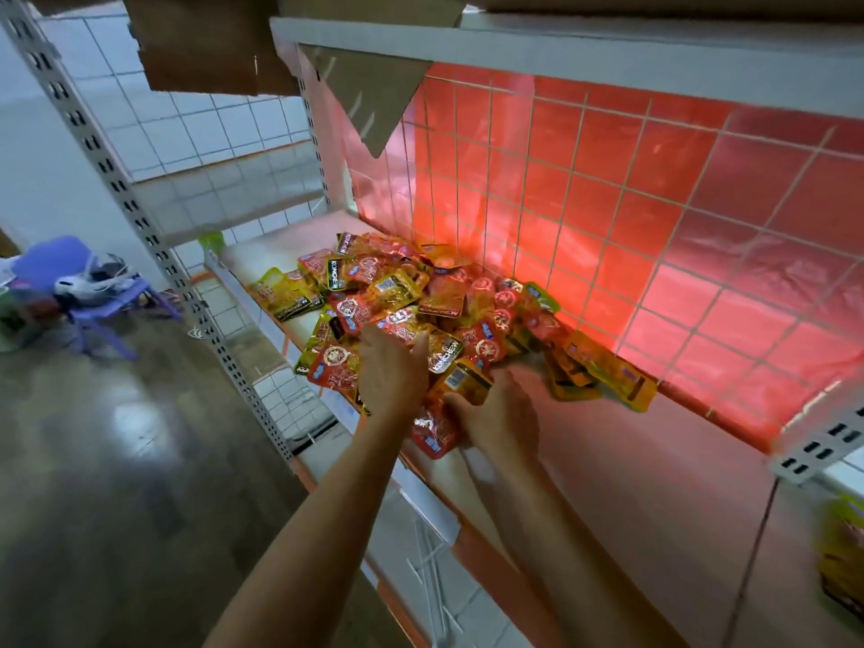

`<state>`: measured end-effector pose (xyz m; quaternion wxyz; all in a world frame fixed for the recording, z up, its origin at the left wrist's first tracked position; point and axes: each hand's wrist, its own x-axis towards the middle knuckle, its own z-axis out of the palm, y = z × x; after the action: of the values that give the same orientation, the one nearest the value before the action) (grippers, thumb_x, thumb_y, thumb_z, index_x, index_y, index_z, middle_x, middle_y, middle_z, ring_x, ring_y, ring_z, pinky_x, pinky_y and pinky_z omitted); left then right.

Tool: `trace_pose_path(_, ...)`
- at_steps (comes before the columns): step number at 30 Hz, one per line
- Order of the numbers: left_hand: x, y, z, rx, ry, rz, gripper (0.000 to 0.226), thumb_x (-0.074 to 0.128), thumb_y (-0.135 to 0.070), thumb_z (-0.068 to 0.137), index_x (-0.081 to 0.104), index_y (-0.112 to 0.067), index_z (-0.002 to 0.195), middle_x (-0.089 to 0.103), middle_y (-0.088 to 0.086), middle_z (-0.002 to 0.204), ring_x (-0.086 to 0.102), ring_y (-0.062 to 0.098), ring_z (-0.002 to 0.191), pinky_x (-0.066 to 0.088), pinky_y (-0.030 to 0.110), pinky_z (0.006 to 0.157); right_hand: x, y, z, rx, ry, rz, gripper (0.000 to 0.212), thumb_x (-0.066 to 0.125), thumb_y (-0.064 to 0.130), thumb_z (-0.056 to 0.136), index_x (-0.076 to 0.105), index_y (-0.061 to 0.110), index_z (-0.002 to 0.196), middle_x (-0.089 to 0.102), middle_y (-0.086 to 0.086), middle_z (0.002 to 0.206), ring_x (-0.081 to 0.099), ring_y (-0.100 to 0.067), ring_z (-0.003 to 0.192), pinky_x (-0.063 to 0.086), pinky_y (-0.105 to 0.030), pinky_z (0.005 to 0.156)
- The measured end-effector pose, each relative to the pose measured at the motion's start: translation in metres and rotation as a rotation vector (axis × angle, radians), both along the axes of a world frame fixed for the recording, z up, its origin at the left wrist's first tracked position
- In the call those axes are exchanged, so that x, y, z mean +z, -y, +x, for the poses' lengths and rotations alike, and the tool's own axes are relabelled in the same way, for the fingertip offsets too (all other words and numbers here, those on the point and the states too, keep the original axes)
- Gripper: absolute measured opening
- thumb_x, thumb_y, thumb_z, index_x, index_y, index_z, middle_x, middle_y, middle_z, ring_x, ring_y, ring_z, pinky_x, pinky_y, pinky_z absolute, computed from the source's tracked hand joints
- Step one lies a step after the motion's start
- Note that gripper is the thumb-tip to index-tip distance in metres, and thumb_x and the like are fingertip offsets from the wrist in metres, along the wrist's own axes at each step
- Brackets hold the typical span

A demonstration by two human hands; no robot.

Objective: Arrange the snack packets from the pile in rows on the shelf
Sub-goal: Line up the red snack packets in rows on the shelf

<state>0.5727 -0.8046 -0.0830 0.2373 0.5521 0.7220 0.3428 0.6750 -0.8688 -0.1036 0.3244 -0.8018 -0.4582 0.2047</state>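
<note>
Orange trim (421, 605) runs along the front edge of the shelf (631, 484), and two bare forearms reach over it from below. The right hand (498, 413) is at the near side of the pile (421, 297), close to the front edge. Its fingers (502, 378) and thumb are curled round an orange packet (467, 383) with a barcode label, grasping it. A red packet (432, 434) lies just under that hand and overhangs the front edge.

The left hand (390, 371) is just beside the right one, back upward. Its fingers (374, 339) are stretched out and released, resting on the packets at the near-left of the pile with nothing pinched between them.

The snack packets sit in a loose heap, red, orange and yellow foil overlapping at all angles. The heap spreads from the front edge to the back edge in the left half of the shelf. A few yellow packets (603, 371) lie flat along the back edge to the right of the heap. The right half of the shelf shows bare board.

Behind the heap stands a white wire grid (608, 203) with a red sheet (701, 189) behind it. Another shelf board (561, 53) crosses above, with brown cardboard (201, 44) at the top left. Off to the left, on the floor, stands a purple stool (93, 297), blurred.
</note>
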Motion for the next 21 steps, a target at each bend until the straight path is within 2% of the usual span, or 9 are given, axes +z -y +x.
trace_pose_path(4, -0.001, -0.008, 0.001, 0.013, -0.160, -0.035, 0.085, 0.067, -0.046, 0.085, 0.019, -0.006, 0.144, 0.049, 0.022, 0.132, 0.058, 0.040, 0.111, 0.050, 0.045, 0.081, -0.004, -0.002, 0.003, -0.022, -0.100, 0.041, 0.060, 0.077, 0.045, 0.072, 0.050, 0.018, 0.119, 0.063, -0.003, 0.115, 0.060, -0.026, 0.104, 0.036, -0.027, 0.073)
trace_pose_path(7, -0.002, -0.009, 0.004, 0.026, -0.172, -0.012, 0.089, 0.073, -0.041, 0.081, 0.019, -0.008, 0.144, 0.052, 0.021, 0.128, 0.059, 0.039, 0.109, 0.050, 0.043, 0.079, -0.006, 0.000, 0.007, -0.082, -0.149, 0.089, 0.060, 0.079, 0.043, 0.070, 0.048, 0.017, 0.115, 0.063, -0.003, 0.110, 0.063, -0.027, 0.099, 0.041, -0.028, 0.073)
trace_pose_path(9, -0.002, -0.009, 0.004, 0.031, -0.117, -0.014, 0.097, 0.076, -0.038, 0.078, 0.015, -0.008, 0.147, 0.053, 0.020, 0.129, 0.058, 0.039, 0.112, 0.049, 0.045, 0.084, -0.005, 0.000, 0.010, -0.114, -0.265, 0.143, 0.058, 0.081, 0.041, 0.067, 0.050, 0.019, 0.111, 0.063, -0.002, 0.106, 0.065, -0.026, 0.094, 0.052, -0.037, 0.077)
trace_pose_path(11, -0.002, -0.006, 0.006, 0.035, -0.068, 0.001, 0.099, 0.078, -0.035, 0.077, 0.014, -0.007, 0.147, 0.055, 0.020, 0.128, 0.059, 0.039, 0.111, 0.049, 0.046, 0.086, -0.001, 0.002, 0.011, -0.125, -0.444, 0.218, 0.053, 0.082, 0.036, 0.064, 0.053, 0.023, 0.106, 0.065, -0.002, 0.104, 0.066, -0.024, 0.093, 0.056, -0.045, 0.079)
trace_pose_path(14, 0.002, 0.001, 0.013, 0.021, 0.001, 0.039, 0.082, 0.073, -0.027, 0.081, 0.024, -0.005, 0.143, 0.058, 0.017, 0.125, 0.059, 0.036, 0.109, 0.049, 0.043, 0.085, 0.003, 0.007, 0.018, -0.116, -0.374, 0.290, 0.041, 0.078, 0.032, 0.069, 0.055, 0.026, 0.102, 0.063, -0.002, 0.104, 0.063, -0.021, 0.092, 0.054, -0.043, 0.079)
trace_pose_path(15, 0.003, 0.005, 0.015, -0.003, 0.030, 0.082, 0.065, 0.069, -0.023, 0.083, 0.036, -0.004, 0.136, 0.060, 0.016, 0.118, 0.059, 0.035, 0.107, 0.048, 0.039, 0.080, 0.004, 0.011, 0.021, -0.103, -0.351, 0.318, 0.036, 0.077, 0.030, 0.072, 0.056, 0.025, 0.101, 0.064, -0.002, 0.103, 0.063, -0.019, 0.090, 0.055, -0.039, 0.075)
trace_pose_path(17, 0.006, 0.013, 0.018, -0.056, 0.074, 0.183, 0.026, 0.062, -0.017, 0.086, 0.054, -0.003, 0.107, 0.059, 0.013, 0.097, 0.058, 0.030, 0.091, 0.036, 0.030, 0.065, 0.007, 0.019, 0.028, -0.080, -0.367, 0.377, 0.026, 0.073, 0.021, 0.079, 0.057, 0.027, 0.099, 0.066, 0.000, 0.099, 0.063, -0.013, 0.079, 0.053, -0.026, 0.061)
trace_pose_path(19, 0.008, 0.022, 0.020, -0.094, 0.084, 0.226, 0.019, 0.060, -0.017, 0.087, 0.056, -0.002, 0.097, 0.056, 0.013, 0.093, 0.051, 0.024, 0.082, 0.029, 0.029, 0.061, 0.013, 0.031, 0.032, -0.061, -0.448, 0.446, 0.025, 0.069, 0.011, 0.084, 0.059, 0.031, 0.097, 0.066, 0.008, 0.091, 0.065, -0.009, 0.073, 0.052, -0.020, 0.053)
trace_pose_path(21, 0.010, 0.033, 0.022, -0.120, 0.094, 0.238, 0.024, 0.060, -0.019, 0.087, 0.055, 0.000, 0.101, 0.057, 0.015, 0.096, 0.052, 0.025, 0.082, 0.034, 0.031, 0.062, 0.021, 0.045, 0.033, -0.036, -0.449, 0.500, 0.029, 0.066, 0.005, 0.085, 0.061, 0.033, 0.091, 0.065, 0.017, 0.084, 0.063, 0.001, 0.073, 0.050, -0.013, 0.059)
